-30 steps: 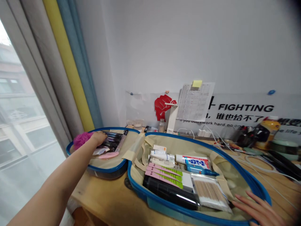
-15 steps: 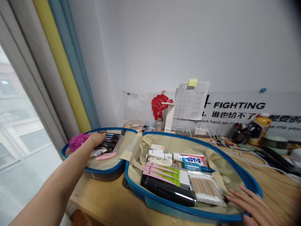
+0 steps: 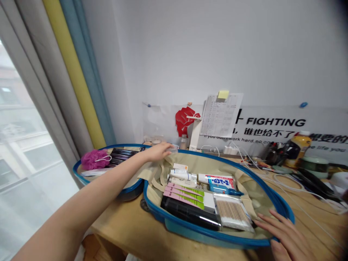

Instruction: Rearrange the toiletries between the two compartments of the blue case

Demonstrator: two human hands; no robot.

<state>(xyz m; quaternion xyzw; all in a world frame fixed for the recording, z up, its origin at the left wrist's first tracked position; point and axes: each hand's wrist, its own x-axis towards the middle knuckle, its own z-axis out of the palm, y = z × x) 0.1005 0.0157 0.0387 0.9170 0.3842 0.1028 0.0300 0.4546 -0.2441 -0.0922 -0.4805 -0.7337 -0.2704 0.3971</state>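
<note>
An open blue-rimmed case (image 3: 206, 237) with a beige lining lies spread on the desk. My left hand (image 3: 160, 151) reaches over its hinge side to the back rim, fingers stretched out towards small items behind the case; what the fingertips touch is unclear. My right hand (image 3: 285, 232) rests with spread fingers on the right front rim, beside a pack of cotton swabs (image 3: 234, 214). The near half also holds a black cylinder (image 3: 190, 213), pink-green sachets (image 3: 185, 195), a toothpaste tube (image 3: 217, 178), a blue tube (image 3: 224, 190) and small white tubes (image 3: 182, 174).
In the left half lie a purple bath puff (image 3: 94, 160) and a dark brush set (image 3: 122, 156), partly behind my left arm. Behind the case stand a small glass bottle (image 3: 183, 141) and a white lamp (image 3: 195, 134). White cables (image 3: 290, 181) and a yellow bottle (image 3: 299, 146) are at right.
My left hand has moved right from the brush set in the left half to the back rim near the hinge. The purple puff shows more fully. My right hand stays at the rim.
</note>
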